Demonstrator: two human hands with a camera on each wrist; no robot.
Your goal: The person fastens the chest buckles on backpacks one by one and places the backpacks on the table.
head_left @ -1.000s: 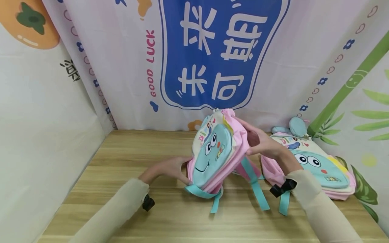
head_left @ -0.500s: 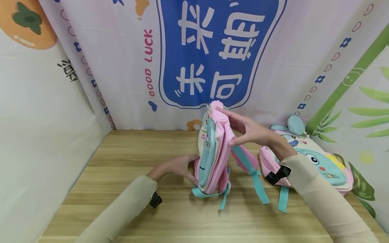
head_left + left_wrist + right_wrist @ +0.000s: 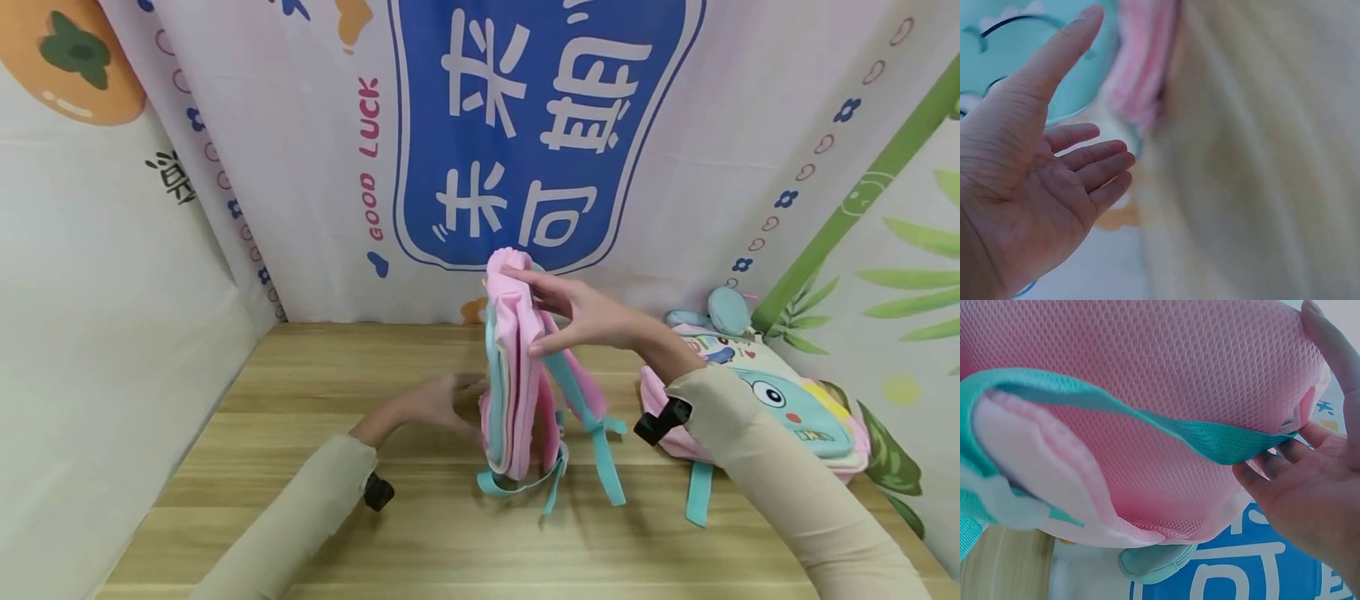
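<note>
A small pink and teal children's backpack (image 3: 517, 367) stands on edge on the table, its pink side towards me. My right hand (image 3: 592, 315) grips its upper right side, thumb on the near edge and fingers behind. The right wrist view shows the pink mesh back (image 3: 1179, 362) and a teal strap (image 3: 1229, 440) at those fingers (image 3: 1254, 478). My left hand (image 3: 431, 408) is at the backpack's lower left, its fingertips partly hidden. In the left wrist view that hand (image 3: 1029, 206) has its thumb and fingers spread before the teal front (image 3: 1085, 81).
A second, matching backpack (image 3: 795, 408) lies front up at the right of the wooden table (image 3: 315, 517), with a round teal pouch (image 3: 729, 311) by its top. A printed cloth (image 3: 322, 183) hangs behind. Loose teal straps (image 3: 607, 467) trail on the right.
The backpack has turned so its smiling front now faces left and its pink side faces me. My right hand has moved left with it; my left hand stays near its lower left.
</note>
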